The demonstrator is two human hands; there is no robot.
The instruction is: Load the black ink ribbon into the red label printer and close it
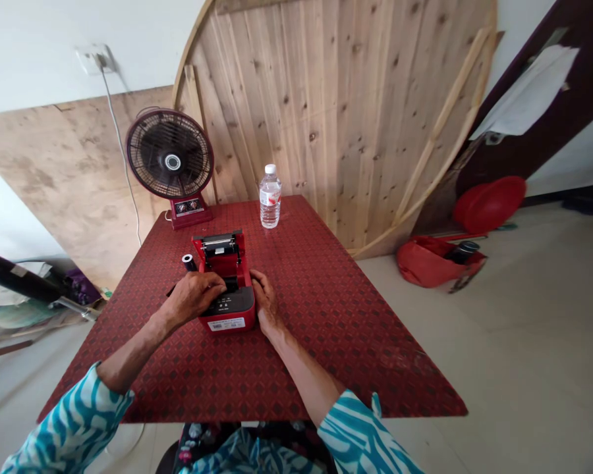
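A red and black label printer (233, 304) stands on the table with its lid (220, 245) raised and tilted back. My left hand (194, 293) reaches over its left side. The fingers are curled together above the open compartment, and their tips are partly hidden inside, so what they pinch cannot be made out. Against the printer's right side lies my right hand (267, 301), gripping its wall with bent fingers. A small dark roll (189, 263) with a white end stands just left of the printer, behind my left hand.
The table (336, 342) has a red patterned cover. A maroon fan (170, 161) stands at its back left, a water bottle (270, 197) at the back. A round wooden board (316, 99) leans behind. On the floor at right are a red bag (420, 263) and red basin (491, 204).
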